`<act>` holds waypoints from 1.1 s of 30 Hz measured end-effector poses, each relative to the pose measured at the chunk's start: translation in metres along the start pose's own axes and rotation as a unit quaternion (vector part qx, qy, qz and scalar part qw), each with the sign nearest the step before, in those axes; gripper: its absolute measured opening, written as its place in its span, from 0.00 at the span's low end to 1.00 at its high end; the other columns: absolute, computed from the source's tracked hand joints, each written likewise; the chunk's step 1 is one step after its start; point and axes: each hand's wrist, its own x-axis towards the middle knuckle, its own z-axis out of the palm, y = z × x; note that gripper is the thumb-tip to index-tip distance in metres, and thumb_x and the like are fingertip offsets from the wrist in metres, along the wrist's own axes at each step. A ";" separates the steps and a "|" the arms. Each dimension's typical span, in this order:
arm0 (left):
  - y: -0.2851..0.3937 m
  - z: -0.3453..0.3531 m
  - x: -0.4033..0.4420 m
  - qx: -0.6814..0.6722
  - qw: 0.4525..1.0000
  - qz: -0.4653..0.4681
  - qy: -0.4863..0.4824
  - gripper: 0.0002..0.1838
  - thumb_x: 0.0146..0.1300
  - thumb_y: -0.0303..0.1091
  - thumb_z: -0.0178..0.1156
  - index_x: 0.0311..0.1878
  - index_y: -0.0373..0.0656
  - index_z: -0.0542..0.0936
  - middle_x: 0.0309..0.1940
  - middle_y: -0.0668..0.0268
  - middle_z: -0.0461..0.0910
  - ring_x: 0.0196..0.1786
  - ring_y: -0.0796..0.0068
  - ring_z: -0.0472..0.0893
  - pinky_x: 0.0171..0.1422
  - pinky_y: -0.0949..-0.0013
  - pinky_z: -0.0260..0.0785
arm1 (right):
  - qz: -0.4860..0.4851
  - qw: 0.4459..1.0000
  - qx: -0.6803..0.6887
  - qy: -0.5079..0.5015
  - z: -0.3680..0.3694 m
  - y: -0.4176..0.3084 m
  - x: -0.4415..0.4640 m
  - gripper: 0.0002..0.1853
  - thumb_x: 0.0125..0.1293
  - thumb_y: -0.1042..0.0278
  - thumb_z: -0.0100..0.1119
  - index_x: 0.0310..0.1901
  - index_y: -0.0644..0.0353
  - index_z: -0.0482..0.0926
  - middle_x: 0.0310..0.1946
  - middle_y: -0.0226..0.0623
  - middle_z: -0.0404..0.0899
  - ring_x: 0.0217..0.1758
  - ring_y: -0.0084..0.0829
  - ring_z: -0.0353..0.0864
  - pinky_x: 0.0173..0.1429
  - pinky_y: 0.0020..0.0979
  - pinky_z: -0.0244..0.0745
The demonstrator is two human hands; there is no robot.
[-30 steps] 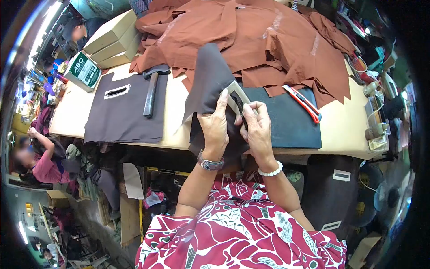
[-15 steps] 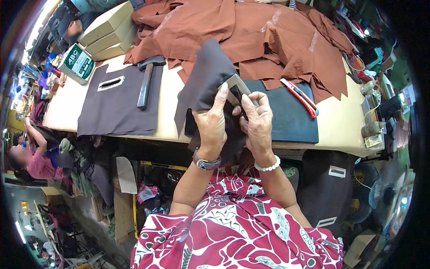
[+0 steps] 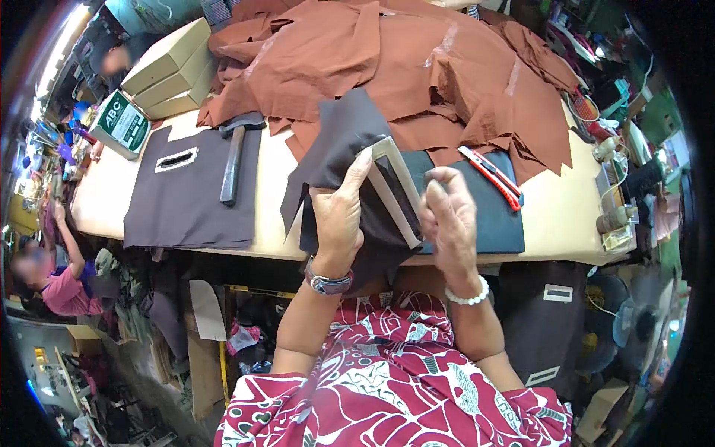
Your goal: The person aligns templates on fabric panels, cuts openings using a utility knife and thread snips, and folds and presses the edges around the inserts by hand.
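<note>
My left hand [image 3: 337, 223] grips a dark brown sheet of leather-like material [image 3: 348, 123], its thumb pressed on the front. A long rectangular opening in the sheet is edged by a pale strip frame [image 3: 404, 177], which stands slanted toward me. Just right of the frame is my right hand [image 3: 450, 220], its fingers curled together and slightly blurred. Whether anything is between those fingers I cannot make out. Behind that hand lies a dark cutting board [image 3: 484, 231], with a red and white utility knife [image 3: 493, 179] on it.
To the left, a hammer [image 3: 233, 164] rests on more dark sheets [image 3: 186, 212] with a pale-edged slot. A green-and-white ABC box [image 3: 121, 123] stands by stacked cartons [image 3: 167, 63]. Reddish-brown material [image 3: 328, 52] covers the table's back. A person in pink [image 3: 71, 294] is at far left.
My right hand has come away from the sheet toward the right, fingers curled. The sheet has turned and lowered, so more of the pale frame shows. My left hand still holds it.
</note>
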 end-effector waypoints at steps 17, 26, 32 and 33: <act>0.019 -0.030 -0.030 0.042 0.993 -0.072 -0.086 0.09 0.62 0.26 0.61 0.45 0.38 0.79 0.40 0.68 0.81 0.42 0.81 0.79 0.48 0.75 0.72 | -0.385 0.733 -0.528 -0.187 0.008 -0.008 0.025 0.14 0.42 0.81 0.63 0.35 0.62 0.78 0.38 0.36 0.77 0.30 0.32 0.81 0.31 0.30 0.77; 0.011 -0.046 -0.030 0.013 0.990 -0.129 -0.058 0.09 0.63 0.29 0.61 0.46 0.38 0.80 0.40 0.70 0.81 0.43 0.83 0.78 0.49 0.77 0.71 | -0.065 0.928 -0.361 -0.070 0.029 0.022 0.044 0.10 0.59 0.73 0.64 0.28 0.67 0.73 0.21 0.35 0.74 0.19 0.19 0.71 0.24 0.21 0.67; 0.014 -0.062 -0.020 0.095 0.995 -0.009 0.008 0.11 0.62 0.27 0.61 0.48 0.39 0.79 0.43 0.68 0.81 0.46 0.79 0.79 0.54 0.73 0.69 | -0.141 0.801 -0.580 0.048 -0.016 0.022 0.042 0.15 0.65 0.59 0.58 0.43 0.65 0.76 0.27 0.45 0.78 0.29 0.38 0.79 0.35 0.35 0.71; 0.014 -0.064 -0.017 0.068 0.997 -0.018 0.038 0.10 0.63 0.28 0.60 0.47 0.38 0.80 0.43 0.67 0.82 0.45 0.79 0.79 0.54 0.73 0.70 | -0.180 0.773 -0.605 0.066 -0.038 0.026 0.037 0.15 0.65 0.60 0.58 0.44 0.64 0.77 0.32 0.46 0.79 0.33 0.41 0.80 0.37 0.37 0.72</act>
